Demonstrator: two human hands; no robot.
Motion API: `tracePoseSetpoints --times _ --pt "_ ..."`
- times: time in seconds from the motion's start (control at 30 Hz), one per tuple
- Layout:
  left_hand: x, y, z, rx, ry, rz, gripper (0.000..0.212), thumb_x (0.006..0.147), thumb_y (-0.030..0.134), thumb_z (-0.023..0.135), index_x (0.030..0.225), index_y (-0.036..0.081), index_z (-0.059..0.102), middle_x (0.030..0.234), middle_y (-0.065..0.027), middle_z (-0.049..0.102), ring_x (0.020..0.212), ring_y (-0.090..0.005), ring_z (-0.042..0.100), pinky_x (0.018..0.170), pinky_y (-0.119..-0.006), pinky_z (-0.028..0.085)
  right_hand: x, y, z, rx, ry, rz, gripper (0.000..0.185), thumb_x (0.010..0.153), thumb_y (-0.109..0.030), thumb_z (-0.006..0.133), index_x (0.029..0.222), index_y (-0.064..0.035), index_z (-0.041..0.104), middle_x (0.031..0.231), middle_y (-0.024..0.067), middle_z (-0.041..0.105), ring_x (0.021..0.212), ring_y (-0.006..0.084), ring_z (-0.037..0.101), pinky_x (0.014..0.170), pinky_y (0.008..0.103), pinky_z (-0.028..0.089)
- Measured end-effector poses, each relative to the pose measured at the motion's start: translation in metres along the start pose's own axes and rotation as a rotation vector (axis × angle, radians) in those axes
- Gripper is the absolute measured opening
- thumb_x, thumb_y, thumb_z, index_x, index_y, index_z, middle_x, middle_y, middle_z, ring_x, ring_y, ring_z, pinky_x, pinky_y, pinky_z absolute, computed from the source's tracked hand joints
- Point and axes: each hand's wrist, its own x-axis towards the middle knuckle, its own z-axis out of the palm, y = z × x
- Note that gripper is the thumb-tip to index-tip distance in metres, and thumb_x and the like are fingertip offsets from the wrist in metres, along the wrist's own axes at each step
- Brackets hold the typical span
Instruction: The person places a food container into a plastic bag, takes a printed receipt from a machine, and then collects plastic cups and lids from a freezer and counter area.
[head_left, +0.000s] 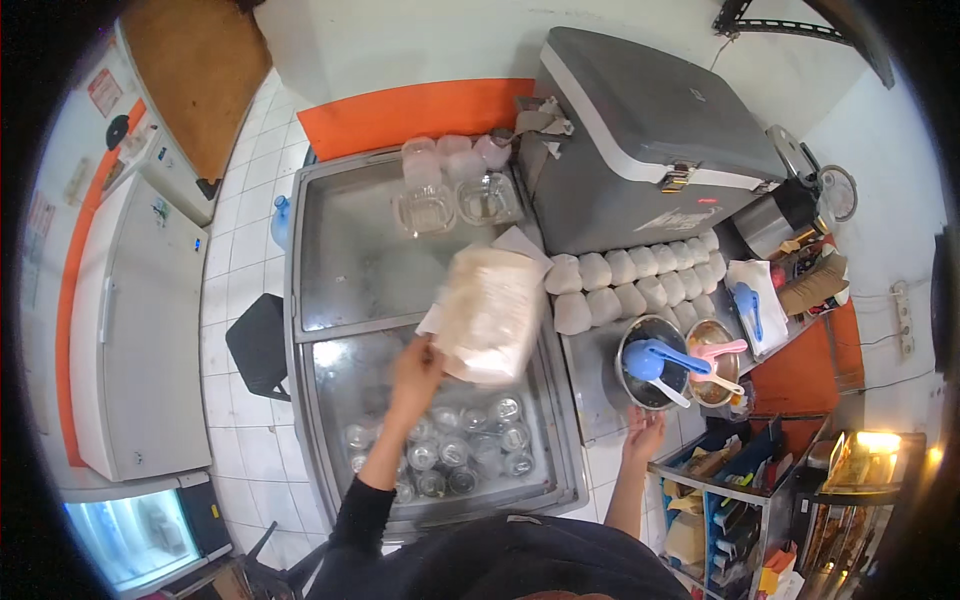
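My left hand (420, 367) grips the near left corner of a whitish, plastic-wrapped pack (491, 315). The pack is blurred and sits above the glass-topped chest freezer (360, 255), with pale sheet-like corners showing around it. My right hand (643, 435) is at the near rim of a dark-looking metal bowl (637, 375), palm turned up. Whether its fingers grip the bowl cannot be made out. Across that bowl lie a blue scoop (646, 360) and a white-handled utensil (671, 393). A second metal bowl (724, 375) beside it holds a pink scoop (712, 350).
Rows of white rounded bundles (619, 270) line the counter before a large grey cooler box (645, 142). Clear plastic containers (487, 199) stand on the freezer's far end. Cans (454, 450) show through its near glass. A stocked shelf rack (712, 480) stands at right.
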Motion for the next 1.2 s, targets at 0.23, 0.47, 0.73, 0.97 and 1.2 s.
tracePoseSetpoints --times 0.23,0.47,0.73,0.97,1.2 --pt "0.051 0.033 0.133 0.090 -0.259 0.238 0.030 0.086 0.010 0.059 0.111 -0.007 0.054 0.089 -0.0191 0.061 0.062 -0.0216 0.064 0.056 -0.031 0.051 -0.066 0.037 -0.001 -0.144 0.063 0.195 0.024 0.091 -0.024 0.053 0.110 -0.0098 0.050 0.087 0.0086 0.059 0.060 0.0158 0.054 0.053 0.0311 0.049" --pt "0.025 0.035 0.137 -0.035 -0.169 0.180 0.040 0.088 0.025 0.060 0.117 0.000 0.051 0.114 -0.0217 0.052 0.100 -0.0383 0.055 0.085 -0.042 0.047 -0.135 0.048 0.034 -0.484 -0.288 0.174 0.015 0.092 -0.013 0.055 0.106 -0.0085 0.053 0.078 0.0052 0.060 0.059 0.0104 0.052 0.054 0.0253 0.045" --pt "0.010 -0.072 -0.028 0.327 0.466 0.226 0.025 0.085 0.012 0.056 0.108 0.004 0.057 0.111 -0.0200 0.056 0.108 -0.0387 0.051 0.093 -0.043 0.040 -0.148 0.077 0.160 -0.790 -0.976 -0.169 0.015 0.093 -0.011 0.053 0.100 0.0007 0.059 0.085 0.0072 0.064 0.080 0.0163 0.060 0.074 0.0291 0.047" --pt "-0.169 -0.142 -0.159 0.461 0.824 0.020 0.026 0.081 0.009 0.055 0.106 0.006 0.058 0.110 -0.0176 0.055 0.109 -0.0355 0.050 0.095 -0.043 0.038 -0.188 0.103 0.183 -0.782 -1.235 -0.226 0.015 0.092 -0.005 0.050 0.100 -0.0001 0.061 0.099 0.0090 0.063 0.089 0.0187 0.059 0.081 0.0296 0.046" --pt "-0.378 -0.172 -0.156 0.462 0.867 -0.125 0.029 0.075 0.005 0.057 0.103 0.009 0.056 0.106 -0.0140 0.054 0.107 -0.0355 0.048 0.092 -0.046 0.037 -0.310 0.143 0.092 -0.958 -1.516 -0.336 0.015 0.092 -0.005 0.046 0.099 -0.0007 0.059 0.100 0.0111 0.060 0.094 0.0233 0.056 0.081 0.0354 0.044"
